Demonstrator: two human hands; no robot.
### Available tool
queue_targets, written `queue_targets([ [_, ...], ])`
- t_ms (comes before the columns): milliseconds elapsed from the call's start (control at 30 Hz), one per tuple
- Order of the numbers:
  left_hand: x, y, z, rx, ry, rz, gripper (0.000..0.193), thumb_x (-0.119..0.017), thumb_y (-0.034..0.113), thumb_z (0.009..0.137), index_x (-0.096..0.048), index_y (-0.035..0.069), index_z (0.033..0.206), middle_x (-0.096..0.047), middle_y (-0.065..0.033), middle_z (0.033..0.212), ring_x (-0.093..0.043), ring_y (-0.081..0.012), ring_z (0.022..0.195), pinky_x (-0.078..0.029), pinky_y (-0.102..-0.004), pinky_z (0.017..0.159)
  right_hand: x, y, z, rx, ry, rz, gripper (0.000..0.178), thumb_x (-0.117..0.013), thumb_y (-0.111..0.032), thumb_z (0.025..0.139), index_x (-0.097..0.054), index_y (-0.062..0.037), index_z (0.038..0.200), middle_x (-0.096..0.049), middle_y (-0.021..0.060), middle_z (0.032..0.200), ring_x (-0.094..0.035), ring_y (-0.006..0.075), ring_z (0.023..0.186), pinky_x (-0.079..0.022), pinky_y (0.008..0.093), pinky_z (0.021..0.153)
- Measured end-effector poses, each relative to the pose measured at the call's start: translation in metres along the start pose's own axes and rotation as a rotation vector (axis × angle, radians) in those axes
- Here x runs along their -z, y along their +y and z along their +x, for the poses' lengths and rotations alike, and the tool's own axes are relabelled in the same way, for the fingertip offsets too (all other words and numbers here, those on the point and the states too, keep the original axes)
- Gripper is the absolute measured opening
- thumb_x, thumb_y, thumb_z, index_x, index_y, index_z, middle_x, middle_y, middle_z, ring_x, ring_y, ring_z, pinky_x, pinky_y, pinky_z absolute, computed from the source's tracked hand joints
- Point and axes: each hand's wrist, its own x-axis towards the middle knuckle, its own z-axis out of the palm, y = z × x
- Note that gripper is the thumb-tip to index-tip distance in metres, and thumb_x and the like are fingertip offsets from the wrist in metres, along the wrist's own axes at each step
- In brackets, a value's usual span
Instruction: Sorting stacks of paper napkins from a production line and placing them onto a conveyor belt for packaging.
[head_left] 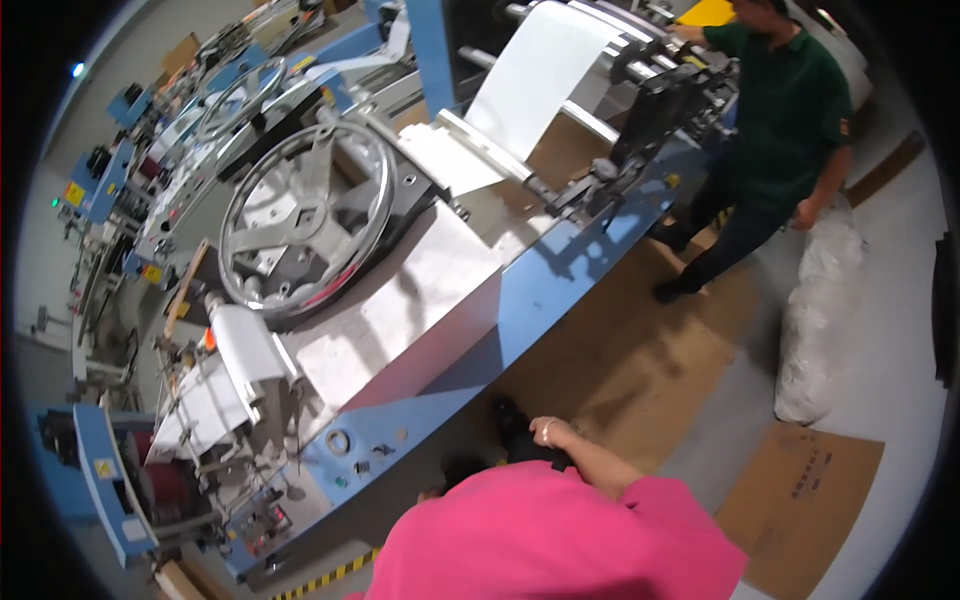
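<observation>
My right hand (548, 431) is close to my body, over my dark trousers, with its fingers curled in. Whether anything is inside those fingers is too small to make out. A thin light band shows on this hand. Of my left arm only a sliver of skin shows beside my pink shirt (560, 535); the left hand itself is hidden. In front of me stands a long blue and white machine (400, 310). It carries a large metal handwheel (308, 217) and a white paper web (545, 75) running over rollers.
A person in a dark green shirt (790, 110) stands at the machine's far right, one hand reaching toward it. Brown cardboard (640, 375) covers the floor. A clear plastic-wrapped bundle (822, 310) and a cardboard sheet (800, 500) lie to the right. Knobs and buttons (340, 442) sit on the machine's near edge.
</observation>
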Motion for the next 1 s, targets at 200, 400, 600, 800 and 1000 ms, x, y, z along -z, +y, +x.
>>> queue_targets([
  [200,0.015,0.018,-0.08,-0.016,0.092,0.056,0.038,-0.049,0.035,0.088,-0.059,0.013,0.117,-0.057,-0.0202,0.12,-0.048,-0.0348,0.121,-0.041,-0.0387,0.096,0.177,-0.019,-0.136,0.158,0.691,-0.04,0.023,-0.049,-0.018,0.079,-0.068,-0.0068,0.086,-0.064,0.0169,0.087,-0.062,0.0363,0.082,-0.051,0.0455,0.07],
  [400,0.026,0.057,-0.041,-0.179,0.224,0.097,0.039,-0.049,0.035,0.088,-0.058,0.013,0.119,-0.056,-0.0203,0.122,-0.047,-0.0349,0.121,-0.041,-0.0388,0.097,0.349,-0.12,-0.167,0.496,1.278,0.35,0.035,-0.049,-0.018,0.089,-0.054,-0.0221,0.123,-0.064,0.0188,0.092,-0.06,0.0381,0.085,-0.048,0.0452,0.073],
  [600,0.028,0.087,-0.013,-0.346,0.367,0.12,0.04,-0.049,0.035,0.088,-0.056,0.013,0.121,-0.055,-0.0205,0.123,-0.046,-0.035,0.122,-0.041,-0.0389,0.097,0.46,-0.201,-0.1,0.569,1.142,0.172,0.04,-0.042,-0.024,0.091,-0.047,-0.0267,0.131,-0.064,0.0223,0.084,-0.062,0.0415,0.078,-0.048,0.0513,0.068],
  [800,0.038,0.107,0.03,-0.526,0.49,0.14,0.041,-0.049,0.035,0.089,-0.055,0.014,0.123,-0.054,-0.0206,0.125,-0.046,-0.035,0.123,-0.041,-0.039,0.097,0.487,-0.238,-0.053,0.523,0.963,0.097,0.052,-0.041,-0.016,0.084,-0.046,-0.0325,0.133,-0.064,0.015,0.11,-0.061,0.0324,0.103,-0.048,0.0449,0.085],
  [1000,0.029,0.11,0.003,-0.621,0.537,0.142,0.042,-0.048,0.035,0.089,-0.054,0.014,0.125,-0.053,-0.0208,0.127,-0.045,-0.0351,0.124,-0.041,-0.0391,0.097,0.494,-0.243,-0.039,0.541,0.965,0.013,0.052,-0.041,-0.011,0.083,-0.049,-0.0283,0.132,-0.061,0.0156,0.116,-0.059,0.0351,0.102,-0.046,0.0435,0.089],
])
